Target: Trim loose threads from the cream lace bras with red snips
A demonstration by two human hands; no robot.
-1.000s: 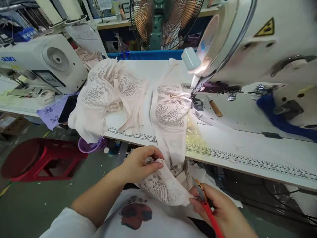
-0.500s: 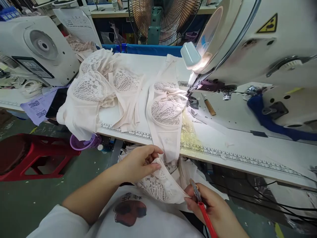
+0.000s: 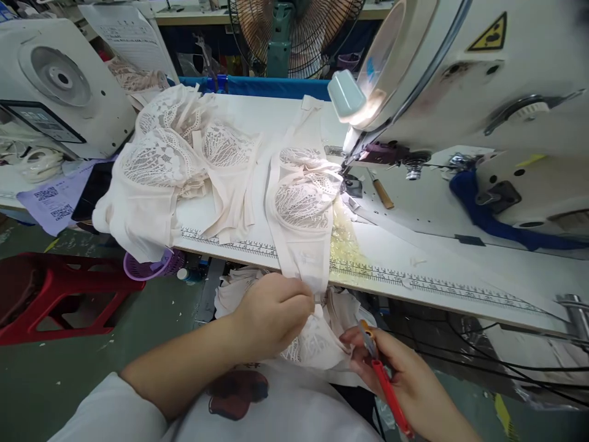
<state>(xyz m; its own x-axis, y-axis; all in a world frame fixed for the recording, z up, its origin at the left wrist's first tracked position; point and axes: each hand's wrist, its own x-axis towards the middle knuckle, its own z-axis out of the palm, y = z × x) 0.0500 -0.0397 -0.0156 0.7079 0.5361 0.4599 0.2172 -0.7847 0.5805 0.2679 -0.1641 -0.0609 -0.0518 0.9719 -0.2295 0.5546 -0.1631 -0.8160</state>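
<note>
My left hand (image 3: 271,313) grips a pale pink lace bra piece (image 3: 317,344) below the table's front edge, fingers curled over its top. My right hand (image 3: 400,374) holds red-handled thread snips (image 3: 384,380), blade tip close to the lace piece's right edge. A chain of joined lace bra pieces (image 3: 299,202) runs from the held piece up over the table edge to the needle area of the white sewing machine (image 3: 460,80).
A heap of finished lace bras (image 3: 170,166) lies on the white table (image 3: 437,245) at left. A second sewing machine (image 3: 55,80) stands far left, a fan (image 3: 294,31) behind. A red stool (image 3: 55,294) and purple basket (image 3: 147,267) sit below left.
My left hand has turned over and closed more tightly on the lace piece, bunching it. My right hand with the snips shifted slightly. The camera view drifted left and down.
</note>
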